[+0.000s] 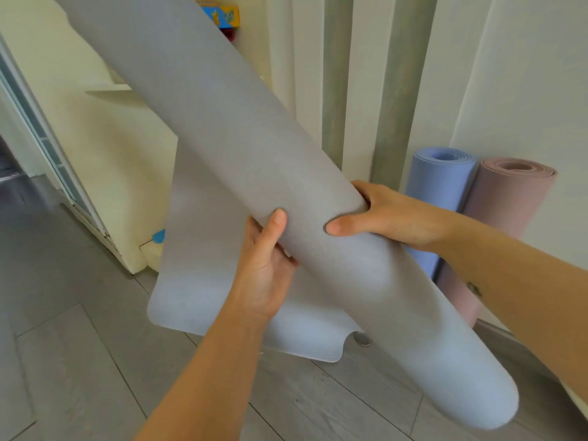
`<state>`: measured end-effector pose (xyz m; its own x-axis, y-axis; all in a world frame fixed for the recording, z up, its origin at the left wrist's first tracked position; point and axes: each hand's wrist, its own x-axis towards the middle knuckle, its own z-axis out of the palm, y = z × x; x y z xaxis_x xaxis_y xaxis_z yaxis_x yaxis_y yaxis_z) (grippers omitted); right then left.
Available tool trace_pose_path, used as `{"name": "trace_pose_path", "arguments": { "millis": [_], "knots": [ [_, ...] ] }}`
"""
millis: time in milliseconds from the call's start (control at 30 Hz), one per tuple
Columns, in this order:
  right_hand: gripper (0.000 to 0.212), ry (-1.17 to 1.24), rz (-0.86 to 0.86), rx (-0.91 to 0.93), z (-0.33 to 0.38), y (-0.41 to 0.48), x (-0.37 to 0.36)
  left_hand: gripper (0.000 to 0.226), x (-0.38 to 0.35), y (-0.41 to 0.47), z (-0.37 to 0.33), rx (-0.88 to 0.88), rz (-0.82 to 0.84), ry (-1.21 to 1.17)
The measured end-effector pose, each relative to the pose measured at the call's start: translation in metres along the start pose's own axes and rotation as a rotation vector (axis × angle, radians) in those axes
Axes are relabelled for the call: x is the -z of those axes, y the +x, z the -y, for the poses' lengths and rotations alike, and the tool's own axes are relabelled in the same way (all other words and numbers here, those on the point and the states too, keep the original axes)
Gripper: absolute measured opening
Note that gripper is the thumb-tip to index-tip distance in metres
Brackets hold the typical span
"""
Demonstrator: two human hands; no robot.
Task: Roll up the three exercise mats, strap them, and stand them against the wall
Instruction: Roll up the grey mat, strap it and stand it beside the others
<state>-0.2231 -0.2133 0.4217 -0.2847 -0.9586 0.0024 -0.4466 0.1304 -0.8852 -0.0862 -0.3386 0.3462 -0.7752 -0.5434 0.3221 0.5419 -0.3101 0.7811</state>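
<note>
The grey foam exercise mat [241, 148], rolled into a long, matte, faintly pebbled tube, slants between both hands. Its upper end rises past the fingers toward the top left. Its rounded lower end hangs below and to the right of them, above the grey wood-grain plank floor [79, 361]. The left hand [264, 268] grips the tube from beneath: the thumb lies straight up over the near curve, and the other fingers curl out of sight under it. Just beyond that thumb tip, the right hand [391, 218] clasps the roll from the far side. Its thumb presses flat into the soft surface and dents it, and its fingers wrap behind. Below the left fingers the mat's loose end [191, 265] hangs unrolled, a smooth sheet with rounded corners that curls where it meets the floor. Behind the right wrist, the pale blue rolled foam mat [439, 198] and the dusty pink rolled foam mat [512, 211] stand upright with their spiral ends up, touching each other, against the white wall [525, 74].
</note>
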Motion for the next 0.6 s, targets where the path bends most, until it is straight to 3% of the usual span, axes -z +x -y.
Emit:
{"name": "trace_pose_path", "arguments": {
  "millis": [67,133,200,300,400,500,600],
  "knots": [
    [0.052,-0.009,-0.094,0.013,0.000,0.000,-0.006,0.099,0.000,0.000,0.000,0.018,-0.046,-0.036],
    [0.068,-0.036,-0.211,0.015,-0.002,0.001,-0.013,0.087,0.000,0.001,-0.002,0.069,-0.102,-0.014],
    [0.080,-0.052,-0.311,0.009,-0.010,0.001,-0.019,0.071,0.000,0.000,-0.004,0.105,-0.152,0.173],
    [0.080,-0.046,-0.431,0.031,-0.020,-0.001,-0.027,0.068,-0.003,-0.005,-0.007,0.104,-0.158,0.516],
    [0.088,0.022,-0.507,0.051,-0.027,-0.004,-0.041,0.061,-0.008,-0.012,-0.007,0.067,-0.114,0.549],
    [0.102,0.012,-0.469,0.115,-0.034,-0.001,-0.052,0.080,-0.009,-0.014,-0.008,0.076,-0.105,0.498],
    [0.081,0.121,-0.250,0.130,-0.034,-0.003,-0.035,0.085,-0.004,-0.013,-0.012,0.075,-0.127,0.421]
  ]
}}
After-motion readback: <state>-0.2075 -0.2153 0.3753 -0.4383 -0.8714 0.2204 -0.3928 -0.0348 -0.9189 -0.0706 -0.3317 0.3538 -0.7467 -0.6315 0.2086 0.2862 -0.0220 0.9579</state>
